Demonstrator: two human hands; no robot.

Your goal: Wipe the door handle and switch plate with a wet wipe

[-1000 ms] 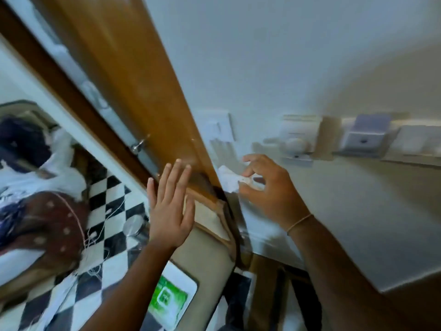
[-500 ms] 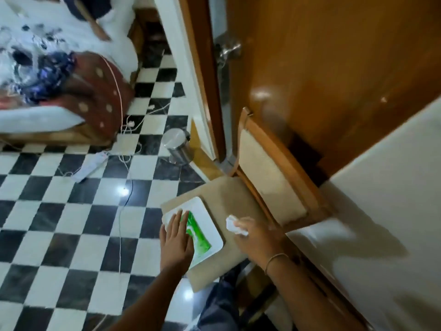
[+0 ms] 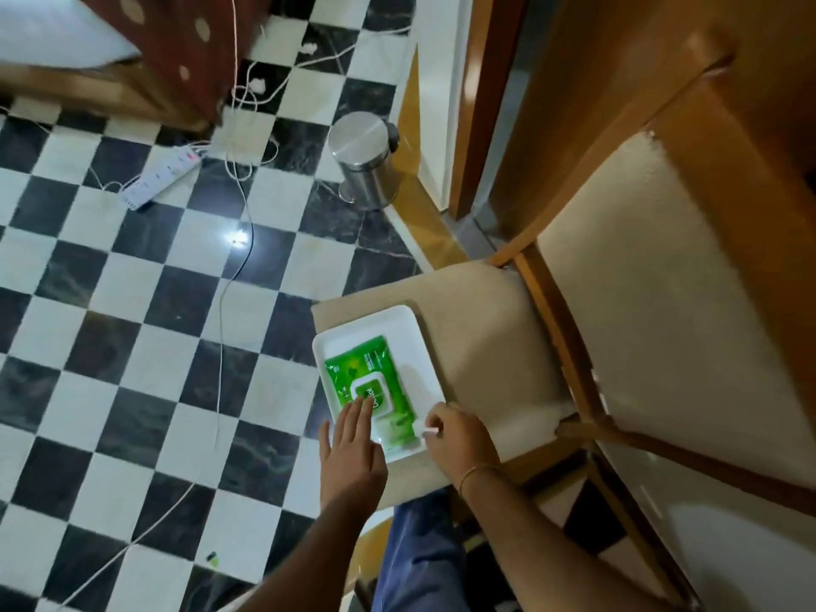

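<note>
A green pack of wet wipes point(image 3: 368, 382) lies in a white tray point(image 3: 410, 342) on the cushioned seat of a wooden chair point(image 3: 481, 346). My left hand point(image 3: 353, 448) is flat, fingers apart, its fingertips resting on the pack's lid. My right hand point(image 3: 455, 439) pinches a crumpled white wet wipe point(image 3: 426, 432) over the tray's near right corner. The wooden door point(image 3: 587, 81) stands behind the chair. Its handle and the switch plate are out of view.
A steel pedal bin point(image 3: 364, 159) stands by the door frame. A white power strip point(image 3: 161, 176) and loose cables point(image 3: 229, 276) lie on the black-and-white tiled floor. A bed edge with a brown spotted cloth point(image 3: 185, 42) fills the upper left. My blue trouser leg point(image 3: 419, 554) is below the chair.
The view dropped from the wall switches down to the chair. My right hand carried the wipe from the wall to the tray, and my left hand came down onto the pack.
</note>
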